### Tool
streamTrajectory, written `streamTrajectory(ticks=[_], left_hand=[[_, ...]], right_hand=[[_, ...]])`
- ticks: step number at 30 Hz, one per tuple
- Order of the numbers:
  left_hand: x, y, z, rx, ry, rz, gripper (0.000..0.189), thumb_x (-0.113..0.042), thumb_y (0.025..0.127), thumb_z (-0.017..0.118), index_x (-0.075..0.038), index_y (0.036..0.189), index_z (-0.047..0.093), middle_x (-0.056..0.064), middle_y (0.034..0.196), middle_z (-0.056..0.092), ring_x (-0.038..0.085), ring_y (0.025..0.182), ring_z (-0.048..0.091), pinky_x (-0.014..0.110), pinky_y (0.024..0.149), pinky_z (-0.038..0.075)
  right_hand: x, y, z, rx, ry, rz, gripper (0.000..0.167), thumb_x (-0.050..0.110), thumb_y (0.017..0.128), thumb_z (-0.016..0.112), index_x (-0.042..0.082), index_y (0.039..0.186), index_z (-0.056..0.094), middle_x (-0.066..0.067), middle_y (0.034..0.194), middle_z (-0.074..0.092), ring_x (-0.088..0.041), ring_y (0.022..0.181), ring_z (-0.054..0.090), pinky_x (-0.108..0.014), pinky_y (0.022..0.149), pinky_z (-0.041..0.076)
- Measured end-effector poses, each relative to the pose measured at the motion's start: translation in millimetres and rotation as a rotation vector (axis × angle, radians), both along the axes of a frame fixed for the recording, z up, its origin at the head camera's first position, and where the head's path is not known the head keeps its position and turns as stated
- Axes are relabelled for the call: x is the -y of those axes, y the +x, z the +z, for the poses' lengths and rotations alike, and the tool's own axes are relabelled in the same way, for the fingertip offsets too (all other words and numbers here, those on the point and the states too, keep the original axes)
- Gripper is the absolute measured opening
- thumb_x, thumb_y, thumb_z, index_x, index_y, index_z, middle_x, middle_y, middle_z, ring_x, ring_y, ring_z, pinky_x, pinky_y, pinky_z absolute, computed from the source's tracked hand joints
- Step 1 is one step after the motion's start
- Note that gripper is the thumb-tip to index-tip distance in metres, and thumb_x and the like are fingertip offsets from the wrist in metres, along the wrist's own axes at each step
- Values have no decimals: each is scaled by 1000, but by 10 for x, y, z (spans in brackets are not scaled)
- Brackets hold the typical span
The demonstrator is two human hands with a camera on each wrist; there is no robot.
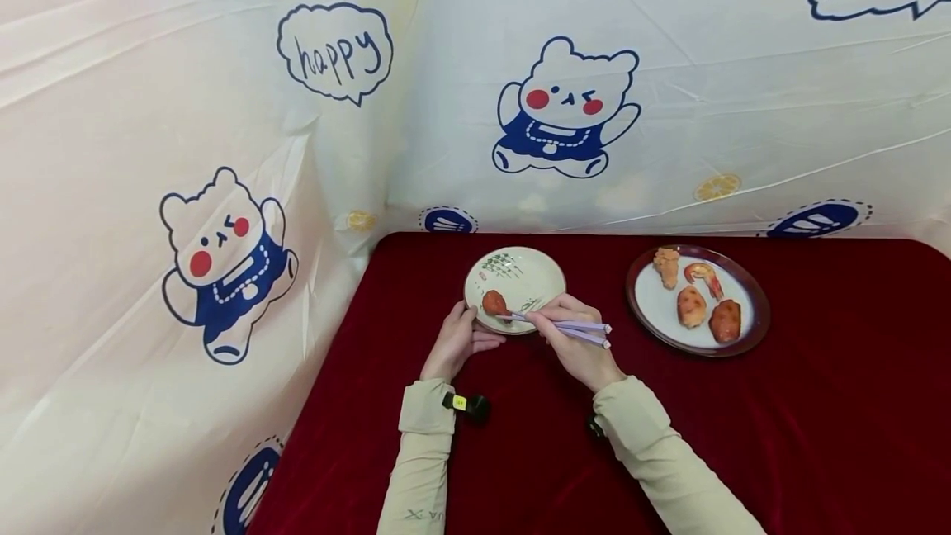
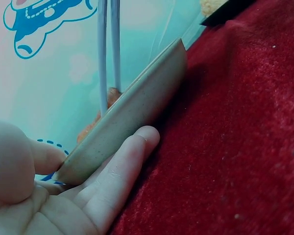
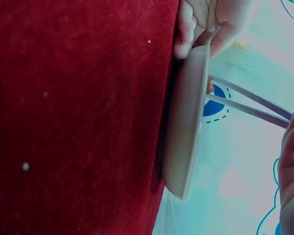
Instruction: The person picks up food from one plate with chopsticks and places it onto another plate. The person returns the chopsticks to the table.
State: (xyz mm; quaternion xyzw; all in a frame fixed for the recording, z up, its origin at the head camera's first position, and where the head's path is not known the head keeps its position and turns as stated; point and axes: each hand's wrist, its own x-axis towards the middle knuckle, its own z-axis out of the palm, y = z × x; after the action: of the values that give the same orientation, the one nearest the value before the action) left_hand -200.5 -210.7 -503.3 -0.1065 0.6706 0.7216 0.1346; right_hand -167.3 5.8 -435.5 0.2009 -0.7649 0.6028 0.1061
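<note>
While your left hand [image 1: 455, 345] pinches the small plate [image 1: 529, 271] near the far-left corner of the bench [image 1: 839, 403] and your right hand [image 1: 587, 366] pinches chopsticks [image 1: 593, 327], a tilt could roll the brown food piece [image 1: 494, 301] on the plate's near-left side over the rim.

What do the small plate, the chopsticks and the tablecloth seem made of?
Small plate: probably glazed ceramic, judging by its smooth, pale, patterned surface. Chopsticks: smooth, light purple, perhaps plastic or coated metal. Tablecloth: likely velvet, from its fuzzy red nap.

The chopsticks [image 1: 583, 326] are lilac, the green-patterned plate [image 1: 541, 272] cream.
</note>
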Motion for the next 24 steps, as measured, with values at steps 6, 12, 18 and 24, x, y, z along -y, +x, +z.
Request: streamTrajectory(ticks=[6, 12, 18, 24], left_hand=[[-7, 8, -12, -11, -7, 5, 44, -27, 108, 27, -8, 147, 27, 30, 111, 64, 33, 88, 72, 41, 82, 61], [-23, 13, -13, -16, -12, 36, 40, -26, 107, 29, -9, 144, 32, 26, 106, 67, 29, 83, 73, 40, 78, 61], [-31, -3, -17, -11, -9, 46, 41, -25, 107, 29, -8, 144, 31, 24, 102, 68, 28, 80, 73, 40, 77, 62], [-28, -13, -20, -4, -7, 51, 41, -25, 107, 30, -9, 145, 31, 23, 101, 68, 27, 80, 73, 39, 78, 62]], right_hand=[[-1, -65, -157, 16, 25, 3, 11, 10, 89, 70, 9, 82, 79, -3, 77, 63, -16, 60, 60, -19, 52, 50], [-19, -143, -265, 26, 29, 21, 12, 21, 90, 70, 17, 84, 79, 2, 77, 63, -16, 62, 61, -20, 53, 51], [-21, -147, -264, 29, 32, 21, 14, 23, 90, 70, 17, 83, 79, 3, 77, 63, -14, 62, 61, -21, 53, 51], [-14, -151, -258, 11, 61, -8, 14, 22, 90, 69, 17, 82, 78, 4, 75, 63, -5, 61, 57, -21, 52, 50]])
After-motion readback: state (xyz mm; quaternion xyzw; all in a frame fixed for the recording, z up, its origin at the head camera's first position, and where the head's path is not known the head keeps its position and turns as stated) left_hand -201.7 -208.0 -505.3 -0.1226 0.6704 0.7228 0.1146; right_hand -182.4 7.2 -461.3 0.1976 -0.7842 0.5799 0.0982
